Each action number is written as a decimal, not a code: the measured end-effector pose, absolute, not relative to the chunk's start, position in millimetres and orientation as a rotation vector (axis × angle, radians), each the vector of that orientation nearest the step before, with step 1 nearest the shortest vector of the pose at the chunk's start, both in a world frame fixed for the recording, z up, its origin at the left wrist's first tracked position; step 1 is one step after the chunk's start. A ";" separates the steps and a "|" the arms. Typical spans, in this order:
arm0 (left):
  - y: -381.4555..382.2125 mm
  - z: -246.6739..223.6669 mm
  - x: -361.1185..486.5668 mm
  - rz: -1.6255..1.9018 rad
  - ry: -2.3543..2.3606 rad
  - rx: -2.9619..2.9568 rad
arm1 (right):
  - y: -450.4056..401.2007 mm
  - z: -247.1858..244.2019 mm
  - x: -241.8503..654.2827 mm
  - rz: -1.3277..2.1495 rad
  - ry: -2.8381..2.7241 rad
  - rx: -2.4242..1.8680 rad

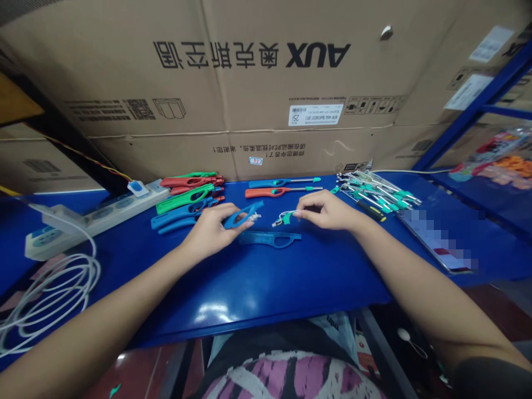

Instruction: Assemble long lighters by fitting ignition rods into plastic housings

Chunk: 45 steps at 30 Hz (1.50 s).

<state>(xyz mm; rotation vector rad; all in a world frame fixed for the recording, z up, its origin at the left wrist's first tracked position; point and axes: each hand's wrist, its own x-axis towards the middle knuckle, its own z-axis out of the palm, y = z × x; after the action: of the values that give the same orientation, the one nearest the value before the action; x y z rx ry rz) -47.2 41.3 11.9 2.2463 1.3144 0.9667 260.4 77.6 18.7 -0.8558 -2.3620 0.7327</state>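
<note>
My left hand is closed around a blue lighter handle shell, with small whitish parts showing at its front end. A little to the right, my right hand pinches a small green lighter part with a white wire. The two hands are apart, and the parts they hold do not touch. Just below, another blue handle shell with an oval opening lies flat on the blue table. Behind them lie a blue lighter and a red lighter, both with metal tubes.
Red, green and blue handles are piled at the left, beside a white power strip and coiled white cable. Metal tubes with green parts lie heaped at right, near a phone. Behind stands a large cardboard sheet.
</note>
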 end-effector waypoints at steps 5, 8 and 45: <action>40.5 14.1 -45.2 1.060 1.404 1.678 | 78.5 14.7 255.5 0.985 -2.233 -0.852; 28.6 8.2 -28.6 0.966 1.283 1.427 | 68.5 12.7 237.3 1.056 -2.198 -0.690; 33.2 -17.2 -36.0 0.459 0.904 2.704 | 138.0 0.8 372.1 -0.327 -1.825 -1.844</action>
<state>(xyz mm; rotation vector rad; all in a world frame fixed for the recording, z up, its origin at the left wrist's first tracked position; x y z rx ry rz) -36.0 33.2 -17.2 2.7035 0.9043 0.4594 372.1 138.0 0.8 -1.8441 -1.8247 -0.3267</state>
